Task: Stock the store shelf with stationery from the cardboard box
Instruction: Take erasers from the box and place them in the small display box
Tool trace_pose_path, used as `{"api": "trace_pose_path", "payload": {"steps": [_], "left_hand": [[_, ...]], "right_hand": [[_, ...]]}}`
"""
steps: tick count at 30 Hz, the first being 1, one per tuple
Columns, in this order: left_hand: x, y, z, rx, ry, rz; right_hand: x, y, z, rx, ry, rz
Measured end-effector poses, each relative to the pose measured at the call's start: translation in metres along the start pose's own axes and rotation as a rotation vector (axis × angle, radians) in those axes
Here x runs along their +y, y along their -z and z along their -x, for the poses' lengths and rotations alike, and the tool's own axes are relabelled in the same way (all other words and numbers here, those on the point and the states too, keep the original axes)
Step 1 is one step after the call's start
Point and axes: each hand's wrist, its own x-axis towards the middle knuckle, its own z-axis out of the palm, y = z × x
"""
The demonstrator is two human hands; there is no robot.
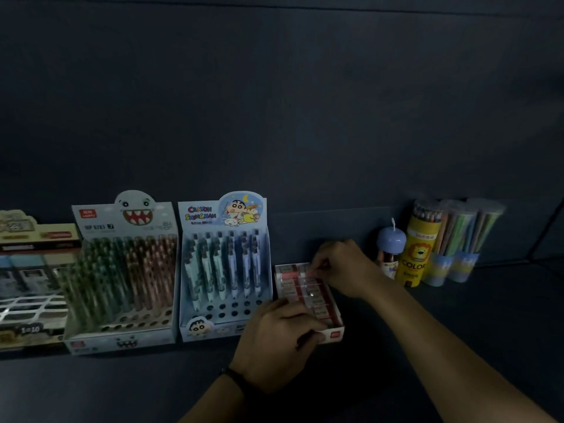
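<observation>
A small red-and-white box of erasers (pixel 334 333) stands on the dark shelf (pixel 122 389), right of the pen displays. It holds several wrapped erasers (pixel 288 283) in rows. My left hand (pixel 276 340) grips the box's near left corner, fingers curled over its front edge. My right hand (pixel 341 267) reaches over the far end and pinches an eraser between thumb and fingertips. The cardboard box is out of view.
Left of the eraser box stand a Crayon Shin-chan pen display (pixel 224 270), a monster-face pen display (pixel 122 276) and another display (pixel 30 285). To the right are a blue-capped tube (pixel 390 248), a yellow lion pencil tube (pixel 419 248) and clear pencil tubes (pixel 460 239).
</observation>
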Motion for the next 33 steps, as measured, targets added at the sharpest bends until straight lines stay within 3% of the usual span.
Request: {"api": "trace_pose_path", "payload": {"steps": [9, 14, 17, 22, 28, 33], "left_hand": [[0.002, 0.002, -0.001, 0.007, 0.01, 0.003], [0.002, 0.007, -0.002, -0.023, 0.026, 0.045], [0.006, 0.014, -0.003, -0.004, 0.028, 0.055], [0.025, 0.022, -0.002, 0.019, -0.081, 0.109], [0.115, 0.026, 0.009, -0.087, -0.373, 0.146], [0.235, -0.021, 0.034, -0.42, -0.611, 0.172]], "right_hand": [[0.001, -0.018, -0.001, 0.076, -0.061, 0.025], [-0.012, -0.005, 0.007, -0.024, -0.125, 0.071], [-0.022, 0.012, 0.035, 0.101, -0.178, -0.036], [-0.046, 0.03, 0.124, 0.446, -0.246, -0.093], [-0.074, 0.036, 0.274, 0.561, -0.497, -0.113], [-0.081, 0.027, 0.425, 0.539, -0.842, -0.12]]}}
